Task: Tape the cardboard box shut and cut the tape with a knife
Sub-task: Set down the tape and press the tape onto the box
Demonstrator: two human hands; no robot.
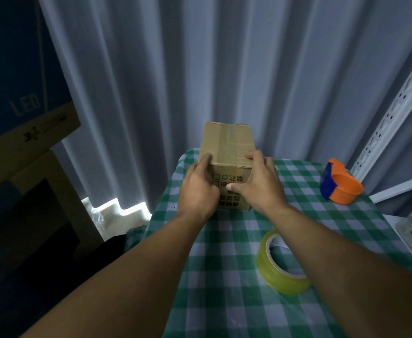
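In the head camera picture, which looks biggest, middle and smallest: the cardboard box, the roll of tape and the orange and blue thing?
1. Cardboard box, biggest.
2. Roll of tape, middle, though it lies closer to the camera, which may make it look larger.
3. Orange and blue thing, smallest, but close to the tape, so that order is unsure.

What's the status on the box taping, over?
Left hand and right hand both gripping cardboard box, tape already along its top. Tape roll idle near right forearm, orange dispenser far right. Nothing blocking.
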